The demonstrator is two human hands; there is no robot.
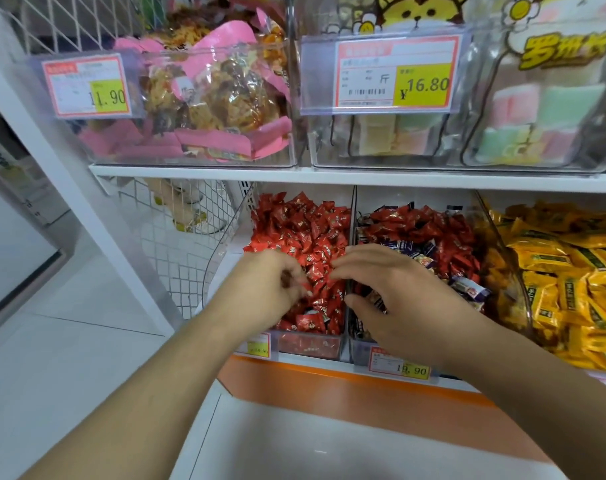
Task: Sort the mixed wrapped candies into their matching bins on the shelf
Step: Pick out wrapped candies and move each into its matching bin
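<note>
While the right hand [391, 303] hovers slack, the left hand's [260, 289] grip pinches red candies [308, 244].

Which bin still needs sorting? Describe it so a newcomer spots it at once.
On the lower shelf, above the orange strip, find the middle bin, under the right hand. Unlike its all-red and all-yellow neighbours, it mixes red and purple wrappers.

white two-tier shelf [204, 172], orange strip along lower front edge. upper tier: clear bin of pink-wrapped snacks [197, 109], beside it clear bin of pastel sweets [467, 133]. lower tier, side by side: bin of red candies [305, 237], bin of mixed red and purple candies [433, 233], bin of yellow packets [564, 271].
</note>
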